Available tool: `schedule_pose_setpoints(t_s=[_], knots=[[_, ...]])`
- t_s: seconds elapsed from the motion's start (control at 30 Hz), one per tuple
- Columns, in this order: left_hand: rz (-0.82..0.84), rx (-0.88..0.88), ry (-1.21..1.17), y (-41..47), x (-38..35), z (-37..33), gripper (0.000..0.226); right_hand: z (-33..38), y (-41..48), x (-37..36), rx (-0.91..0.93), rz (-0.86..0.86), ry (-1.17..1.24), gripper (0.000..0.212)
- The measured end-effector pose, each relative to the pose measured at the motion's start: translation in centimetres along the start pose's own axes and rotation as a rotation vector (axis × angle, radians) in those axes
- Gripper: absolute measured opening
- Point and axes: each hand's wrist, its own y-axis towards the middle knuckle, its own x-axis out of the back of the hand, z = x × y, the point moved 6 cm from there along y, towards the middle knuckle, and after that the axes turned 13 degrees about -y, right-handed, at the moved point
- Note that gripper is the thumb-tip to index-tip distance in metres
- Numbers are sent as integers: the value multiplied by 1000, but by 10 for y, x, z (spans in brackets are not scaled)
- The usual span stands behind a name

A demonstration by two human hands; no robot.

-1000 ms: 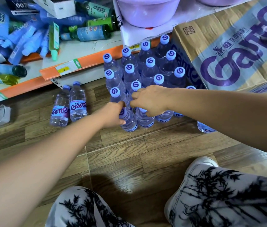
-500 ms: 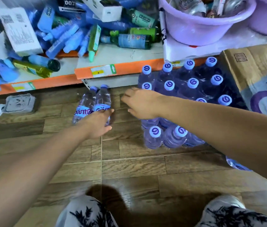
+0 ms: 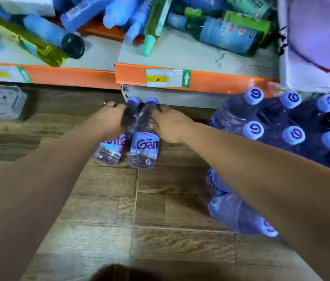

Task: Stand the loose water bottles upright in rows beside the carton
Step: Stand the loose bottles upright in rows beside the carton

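Two clear plastic water bottles with purple caps are seen lying side by side on the wood-plank floor [image 3: 103,207], caps pointing at the orange-edged shelf [image 3: 210,80]. The left bottle [image 3: 111,149] is gripped around its upper body by the left hand [image 3: 109,120]; the right bottle [image 3: 144,147] is clasped near its shoulder by the right hand [image 3: 170,124]. Upright purple-capped bottles [image 3: 293,134] are grouped in rows well to the right, partly hidden by the right forearm.

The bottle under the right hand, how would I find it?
Look below the orange shelf edge, on the wooden floor. Two bottles lie there side by side. It is the right bottle, under the right hand, its purple label fully readable.
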Motion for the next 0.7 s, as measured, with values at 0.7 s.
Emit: schedule_pose_setpoints(t_s=[0.7], knots=[[79,86,136,20,-23,-10,41,1,29,-40,-343,142,553,35]])
